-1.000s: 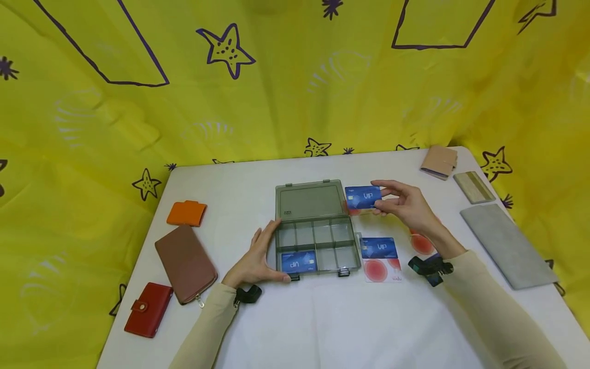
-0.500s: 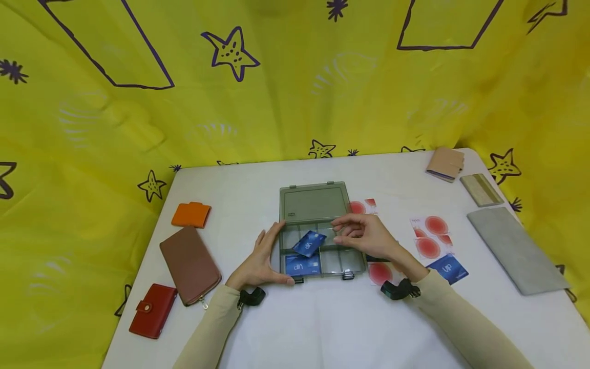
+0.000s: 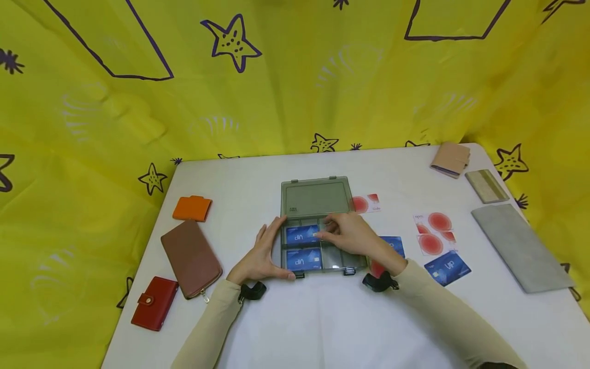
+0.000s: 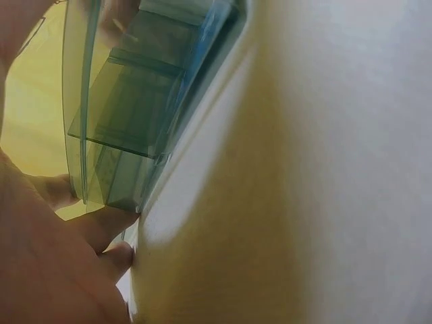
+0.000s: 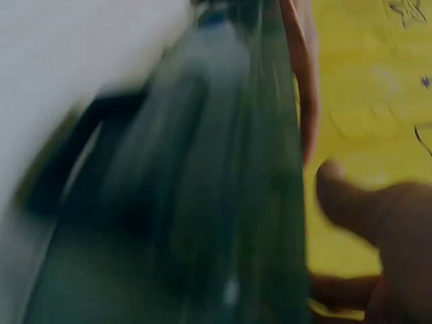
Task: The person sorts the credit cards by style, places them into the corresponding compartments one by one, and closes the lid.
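A see-through grey-green divided box (image 3: 329,261) lies with its lid (image 3: 318,196) folded back. My left hand (image 3: 259,262) rests against its left side, fingers at the hinge end and thumb along the front edge. Two blue VIP cards are at the box's left: a front card (image 3: 303,259) and a back card (image 3: 300,234). My right hand (image 3: 352,234) is over the right half, its thumb tip touching the back card's right end. In the blurred right wrist view, thumb and finger (image 5: 344,290) stand apart. Curled fingers hide some compartments.
To the right lie a blue card (image 3: 447,268), red-and-white cards (image 3: 433,236), a grey wallet (image 3: 521,248) and a beige wallet (image 3: 450,159). An orange holder (image 3: 192,208), brown wallet (image 3: 191,259) and red wallet (image 3: 154,303) lie left. More cards sit near my right forearm.
My right hand brought a blue card from behind the right side into the box and let go. The tilted card now lies straight in the back row, with my right hand touching it again.
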### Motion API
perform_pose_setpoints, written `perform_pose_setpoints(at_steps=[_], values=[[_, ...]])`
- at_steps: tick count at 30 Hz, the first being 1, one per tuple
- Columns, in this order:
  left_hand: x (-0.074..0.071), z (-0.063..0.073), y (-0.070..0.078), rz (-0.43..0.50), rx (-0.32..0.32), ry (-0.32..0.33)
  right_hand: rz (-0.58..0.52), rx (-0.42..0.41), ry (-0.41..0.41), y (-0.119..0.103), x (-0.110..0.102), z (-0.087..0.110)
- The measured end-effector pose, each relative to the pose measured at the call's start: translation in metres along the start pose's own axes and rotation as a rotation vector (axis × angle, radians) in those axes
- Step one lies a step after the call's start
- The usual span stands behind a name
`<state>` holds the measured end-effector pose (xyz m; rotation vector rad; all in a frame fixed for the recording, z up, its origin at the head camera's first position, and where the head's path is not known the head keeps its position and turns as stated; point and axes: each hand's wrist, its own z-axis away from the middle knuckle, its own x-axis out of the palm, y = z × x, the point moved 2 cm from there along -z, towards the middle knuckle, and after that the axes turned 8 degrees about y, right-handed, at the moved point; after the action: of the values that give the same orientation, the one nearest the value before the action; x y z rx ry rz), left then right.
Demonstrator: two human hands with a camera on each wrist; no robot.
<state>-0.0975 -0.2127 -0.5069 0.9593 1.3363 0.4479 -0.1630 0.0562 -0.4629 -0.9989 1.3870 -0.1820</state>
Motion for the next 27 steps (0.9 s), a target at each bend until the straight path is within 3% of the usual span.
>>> perform_pose_setpoints(at_steps=[5, 7, 9, 17, 23, 27], values=[[0.003, 0.000, -0.001, -0.014, -0.004, -0.001, 0.328, 0.123, 0.042, -0.024, 0.024, -0.012], [0.004, 0.001, -0.001, -0.016, -0.006, 0.002, 0.391, 0.171, 0.070, -0.028, 0.029, -0.014], [0.004, 0.001, 0.000, -0.017, -0.009, 0.007, 0.386, 0.221, 0.096, -0.031, 0.031, -0.014], [0.000, 0.000, 0.003, -0.016, -0.008, 0.016, 0.024, 0.382, 0.159, -0.027, 0.027, -0.003], [0.000, -0.001, 0.002, 0.002, -0.022, 0.013, -0.289, 0.467, 0.028, -0.025, 0.019, -0.002], [0.001, -0.001, 0.000, 0.002, -0.022, 0.013, -0.441, 0.514, -0.061, -0.024, 0.015, -0.006]])
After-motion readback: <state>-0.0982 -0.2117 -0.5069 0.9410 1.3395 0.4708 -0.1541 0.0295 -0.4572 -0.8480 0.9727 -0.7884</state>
